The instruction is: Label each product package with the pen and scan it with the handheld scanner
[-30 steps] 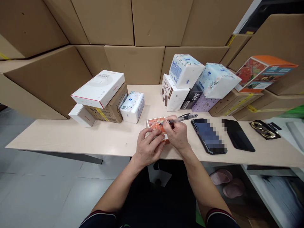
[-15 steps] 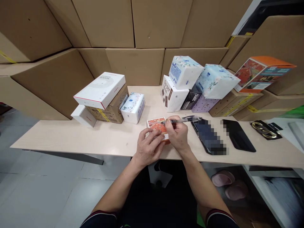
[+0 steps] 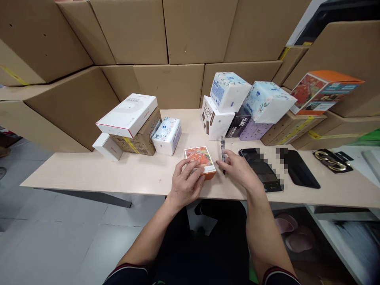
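A small orange box (image 3: 199,155) with a printed picture on top lies on the pale table (image 3: 89,174) near its front edge. My left hand (image 3: 185,186) grips the box's near left corner with curled fingers. My right hand (image 3: 240,170) is just right of the box, low over the table, with its fingers pinched on a dark pen (image 3: 222,146). The pen points away from me, and its far end is close to the tabletop.
Two dark phones (image 3: 298,172) lie to the right of my right hand. Tissue packs (image 3: 228,90), a white carton (image 3: 216,118) and stacked white boxes (image 3: 127,114) stand behind. Big cardboard boxes (image 3: 166,85) wall the back. A black-and-gold tool (image 3: 332,161) lies far right.
My right hand has lifted the pen off the box top and moved right and down beside it, so the box's picture now shows fully. The left hand stays on the box.
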Demonstrator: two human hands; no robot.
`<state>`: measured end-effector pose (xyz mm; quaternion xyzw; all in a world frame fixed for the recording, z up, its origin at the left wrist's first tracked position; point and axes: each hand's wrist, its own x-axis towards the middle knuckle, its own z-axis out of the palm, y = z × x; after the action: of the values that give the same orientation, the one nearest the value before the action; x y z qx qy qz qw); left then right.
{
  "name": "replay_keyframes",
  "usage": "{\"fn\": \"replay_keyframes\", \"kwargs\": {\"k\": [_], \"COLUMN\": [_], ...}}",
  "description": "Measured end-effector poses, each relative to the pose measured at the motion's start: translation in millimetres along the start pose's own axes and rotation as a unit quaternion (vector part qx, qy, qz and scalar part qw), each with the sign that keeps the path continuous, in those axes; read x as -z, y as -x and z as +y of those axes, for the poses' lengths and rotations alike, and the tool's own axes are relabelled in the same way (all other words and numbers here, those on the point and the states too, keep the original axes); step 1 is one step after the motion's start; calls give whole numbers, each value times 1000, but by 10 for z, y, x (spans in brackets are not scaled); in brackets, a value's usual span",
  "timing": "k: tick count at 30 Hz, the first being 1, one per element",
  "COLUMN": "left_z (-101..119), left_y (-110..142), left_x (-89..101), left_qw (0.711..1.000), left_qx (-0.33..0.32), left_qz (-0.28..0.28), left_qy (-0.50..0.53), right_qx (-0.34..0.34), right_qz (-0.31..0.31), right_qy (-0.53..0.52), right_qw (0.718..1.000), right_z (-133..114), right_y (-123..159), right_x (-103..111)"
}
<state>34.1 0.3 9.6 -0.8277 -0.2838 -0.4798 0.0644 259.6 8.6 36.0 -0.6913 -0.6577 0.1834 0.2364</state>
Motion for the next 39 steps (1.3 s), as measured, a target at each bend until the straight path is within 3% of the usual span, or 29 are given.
{"fn": "replay_keyframes", "kwargs": {"k": [6,11,14,16,18,22,26,30,36,39], "left_z": [-13,-42,-51,-52,-48,-31,-2,31,24,31], "left_y": [-6,14,32,40,41,35,36,35,56,80], "left_x": [-11,-43,-58,-60,-53,-24,9,41,78,77], "left_qw": [1000,1000,1000,1000,999,999,999,998,994,992], "left_qx": [-1,7,12,17,21,29,28,26,-40,-66], "left_qz": [13,15,18,19,16,13,24,51,102,88], "left_qy": [-7,-14,-15,-17,-24,-35,-31,-23,1,57], "right_qx": [-45,-88,-89,-109,-151,-215,-243,-230,-144,-94], "right_qz": [-3,20,118,207,251,204,159,198,308,341], "right_qy": [150,169,177,210,234,218,182,156,120,94], "right_qw": [988,982,973,949,927,930,939,940,933,930], "right_z": [-90,-144,-58,57,200,468,596,644,728,668], "right_y": [41,123,289,454,629,864,866,783,736,770], "right_x": [-74,-70,-26,23,76,122,77,13,-135,-211]}}
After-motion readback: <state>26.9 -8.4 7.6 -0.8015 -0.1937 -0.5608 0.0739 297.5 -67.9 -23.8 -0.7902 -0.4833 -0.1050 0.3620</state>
